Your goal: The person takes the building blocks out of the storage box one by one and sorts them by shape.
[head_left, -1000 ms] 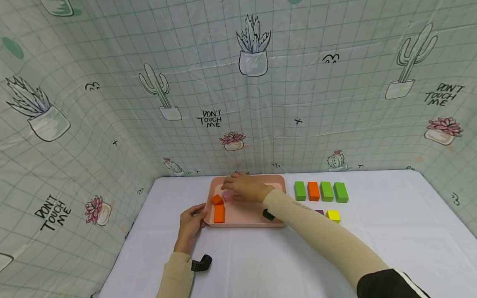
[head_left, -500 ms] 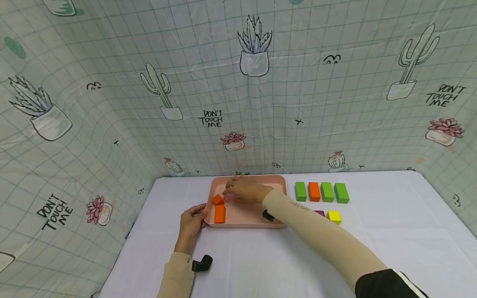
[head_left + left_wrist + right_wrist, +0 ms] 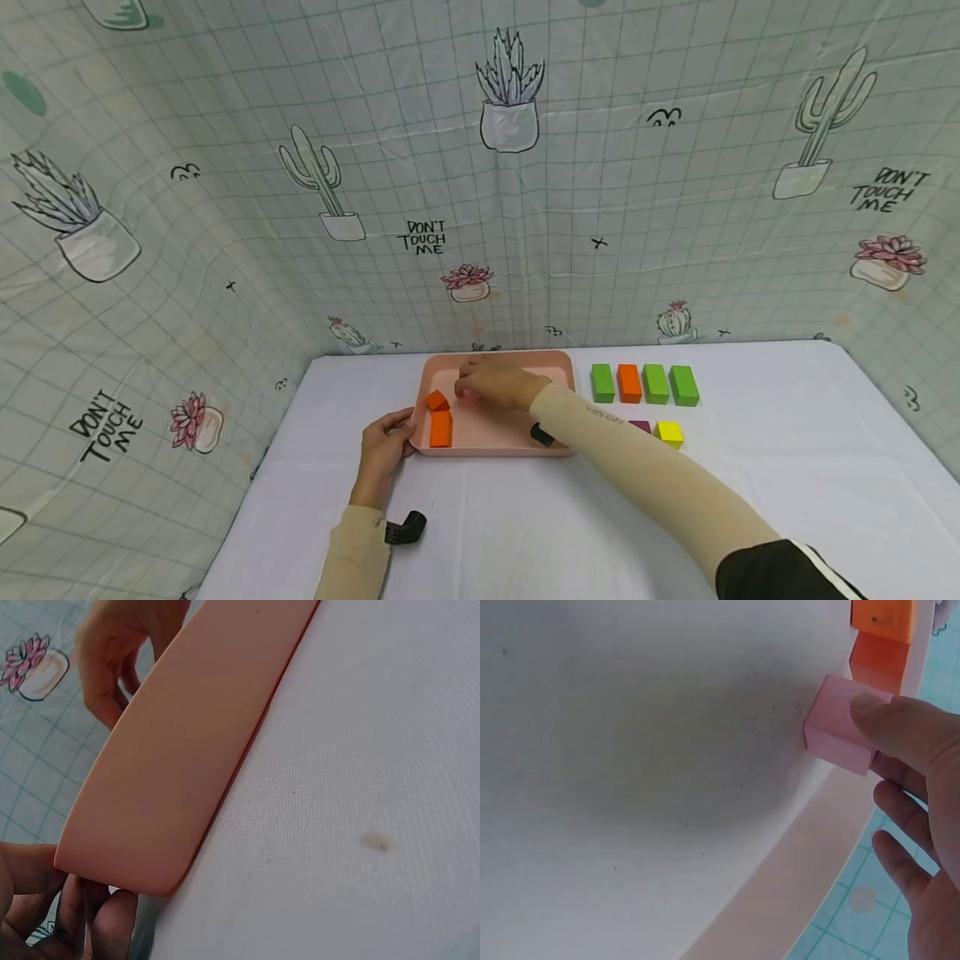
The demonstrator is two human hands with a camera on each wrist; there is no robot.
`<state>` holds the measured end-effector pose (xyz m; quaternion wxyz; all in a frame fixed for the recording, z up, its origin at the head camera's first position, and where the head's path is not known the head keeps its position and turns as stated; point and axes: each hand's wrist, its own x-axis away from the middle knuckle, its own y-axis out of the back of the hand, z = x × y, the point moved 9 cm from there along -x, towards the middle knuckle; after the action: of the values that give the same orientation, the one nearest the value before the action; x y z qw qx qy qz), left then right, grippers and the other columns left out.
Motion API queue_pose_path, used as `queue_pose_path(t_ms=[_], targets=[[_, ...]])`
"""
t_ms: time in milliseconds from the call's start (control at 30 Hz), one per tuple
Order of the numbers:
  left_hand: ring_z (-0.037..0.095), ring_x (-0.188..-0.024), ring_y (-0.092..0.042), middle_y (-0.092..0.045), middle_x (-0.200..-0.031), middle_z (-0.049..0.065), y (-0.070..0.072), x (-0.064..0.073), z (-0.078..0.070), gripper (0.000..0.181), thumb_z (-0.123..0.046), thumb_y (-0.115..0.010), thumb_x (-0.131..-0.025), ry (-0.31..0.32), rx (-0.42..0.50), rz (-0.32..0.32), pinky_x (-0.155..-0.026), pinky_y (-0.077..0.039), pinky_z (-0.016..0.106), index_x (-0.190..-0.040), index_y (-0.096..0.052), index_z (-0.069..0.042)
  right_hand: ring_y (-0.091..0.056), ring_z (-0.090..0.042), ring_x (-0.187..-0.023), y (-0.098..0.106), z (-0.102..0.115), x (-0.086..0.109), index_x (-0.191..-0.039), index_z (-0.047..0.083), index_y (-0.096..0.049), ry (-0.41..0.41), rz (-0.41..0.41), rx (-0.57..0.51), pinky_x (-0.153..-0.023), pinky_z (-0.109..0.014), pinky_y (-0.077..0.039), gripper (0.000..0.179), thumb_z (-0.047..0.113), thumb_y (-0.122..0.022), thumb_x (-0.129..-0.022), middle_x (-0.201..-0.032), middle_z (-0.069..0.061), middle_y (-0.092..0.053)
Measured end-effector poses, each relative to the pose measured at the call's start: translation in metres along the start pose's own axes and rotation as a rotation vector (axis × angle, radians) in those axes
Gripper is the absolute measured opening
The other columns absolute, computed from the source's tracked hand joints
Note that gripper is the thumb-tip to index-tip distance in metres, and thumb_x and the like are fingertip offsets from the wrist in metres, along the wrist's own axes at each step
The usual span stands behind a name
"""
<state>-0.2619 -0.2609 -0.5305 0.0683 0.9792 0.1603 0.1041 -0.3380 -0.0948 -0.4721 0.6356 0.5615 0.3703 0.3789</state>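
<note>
A shallow pink tray [image 3: 495, 435] lies on the white table. At its left end my left hand [image 3: 384, 454] holds the tray by its wall; the left wrist view shows those fingers [image 3: 112, 922] curled at the tray's corner. Over the tray's back left part, my right hand [image 3: 497, 383] pinches a pink block [image 3: 840, 724] between thumb and fingers, while the other fingers spread loosely. Left of it sit two orange blocks: a tilted one [image 3: 437, 401] behind an upright-lying one [image 3: 441, 429]. In the right wrist view, an orange block [image 3: 883, 616] sits close past the pink one.
Right of the tray stands a row of green blocks [image 3: 603, 383] with one orange block [image 3: 629, 384] among them. In front of that row are a yellow block [image 3: 669, 434] and a purple block [image 3: 640, 426], partly hidden by the right forearm. A patterned cloth hangs behind the table.
My right hand has shifted slightly right with the pink block, widening the distance from the orange blocks. The left hand and tray stay in place.
</note>
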Motion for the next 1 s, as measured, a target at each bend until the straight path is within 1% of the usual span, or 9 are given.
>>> queue_pose_path(t_ms=[100, 300, 400, 533, 600, 667, 800, 900, 1000], targets=[[0.007, -0.069, -0.060, -0.066, -0.108, 0.017, -0.001, -0.001, 0.000, 0.033, 0.000, -0.064, -0.103, -0.012, 0.001, 0.003, -0.058, -0.052, 0.016, -0.133, -0.065, 0.013, -0.059, -0.023, -0.109, 0.000, 0.000, 0.001, -0.113, 0.017, -0.076, 0.001, -0.004, 0.018, -0.110, -0.038, -0.049, 0.018, 0.005, -0.069, -0.101, -0.110, -0.002, -0.069], [0.008, -0.068, -0.058, -0.066, -0.108, 0.016, -0.002, -0.002, 0.003, 0.032, 0.001, -0.064, -0.102, -0.001, 0.000, 0.002, -0.058, -0.051, 0.017, -0.132, -0.066, 0.012, -0.059, -0.021, -0.107, 0.005, 0.005, 0.009, -0.116, 0.016, -0.077, 0.025, -0.014, 0.044, -0.112, -0.039, -0.048, 0.019, 0.005, -0.071, -0.100, -0.109, -0.002, -0.070], [0.009, -0.067, -0.057, -0.065, -0.110, 0.017, -0.001, -0.002, 0.004, 0.032, 0.001, -0.064, -0.102, 0.008, -0.005, -0.003, -0.058, -0.051, 0.017, -0.132, -0.067, 0.011, -0.059, -0.022, -0.110, 0.012, 0.007, 0.017, -0.118, 0.015, -0.077, 0.037, -0.032, 0.049, -0.112, -0.040, -0.048, 0.021, 0.004, -0.071, -0.100, -0.112, -0.003, -0.070], [0.008, -0.067, -0.058, -0.066, -0.110, 0.019, 0.000, -0.002, 0.003, 0.032, 0.002, -0.064, -0.102, -0.005, -0.006, -0.006, -0.057, -0.050, 0.016, -0.132, -0.067, 0.012, -0.059, -0.024, -0.115, 0.029, 0.010, 0.034, -0.118, 0.012, -0.077, 0.036, -0.082, 0.041, -0.113, -0.043, -0.048, 0.020, 0.006, -0.072, -0.100, -0.115, -0.004, -0.070], [0.007, -0.066, -0.058, -0.066, -0.109, 0.018, 0.000, -0.002, 0.002, 0.032, 0.002, -0.065, -0.101, -0.011, -0.006, -0.005, -0.057, -0.050, 0.016, -0.132, -0.066, 0.012, -0.059, -0.024, -0.116, 0.039, 0.009, 0.047, -0.118, 0.012, -0.077, 0.027, -0.124, 0.044, -0.110, -0.042, -0.050, 0.019, 0.010, -0.075, -0.099, -0.116, -0.003, -0.071], [0.007, -0.066, -0.057, -0.066, -0.108, 0.017, 0.000, -0.001, 0.002, 0.032, 0.001, -0.065, -0.102, -0.009, -0.009, -0.002, -0.057, -0.050, 0.016, -0.132, -0.066, 0.012, -0.061, -0.023, -0.114, 0.049, 0.008, 0.060, -0.116, 0.015, -0.078, 0.012, -0.179, 0.066, -0.103, -0.037, -0.055, 0.018, 0.015, -0.078, -0.097, -0.116, -0.001, -0.071], [0.008, -0.066, -0.057, -0.065, -0.109, 0.017, 0.001, 0.000, 0.003, 0.033, -0.001, -0.064, -0.102, 0.011, -0.017, -0.004, -0.057, -0.050, 0.017, -0.133, -0.066, 0.011, -0.064, -0.023, -0.108, 0.067, 0.006, 0.091, -0.111, 0.015, -0.077, 0.021, -0.319, 0.084, -0.093, -0.036, -0.058, 0.020, 0.018, -0.083, -0.092, -0.111, 0.000, -0.071], [0.008, -0.066, -0.057, -0.064, -0.110, 0.017, 0.001, 0.001, 0.003, 0.033, -0.001, -0.064, -0.103, 0.018, -0.017, -0.005, -0.058, -0.051, 0.017, -0.134, -0.066, 0.011, -0.064, -0.025, -0.105, 0.078, 0.006, 0.116, -0.108, 0.013, -0.075, 0.052, -0.421, 0.071, -0.097, -0.042, -0.056, 0.023, 0.012, -0.086, -0.087, -0.106, -0.002, -0.071], [0.008, -0.067, -0.057, -0.064, -0.109, 0.016, 0.000, 0.000, 0.002, 0.034, -0.001, -0.064, -0.103, 0.019, -0.013, -0.002, -0.058, -0.051, 0.017, -0.134, -0.065, 0.011, -0.063, -0.025, -0.103, 0.083, 0.002, 0.141, -0.106, 0.013, -0.073, 0.054, -0.488, 0.067, -0.096, -0.044, -0.055, 0.029, 0.008, -0.089, -0.083, -0.105, -0.001, -0.069]])
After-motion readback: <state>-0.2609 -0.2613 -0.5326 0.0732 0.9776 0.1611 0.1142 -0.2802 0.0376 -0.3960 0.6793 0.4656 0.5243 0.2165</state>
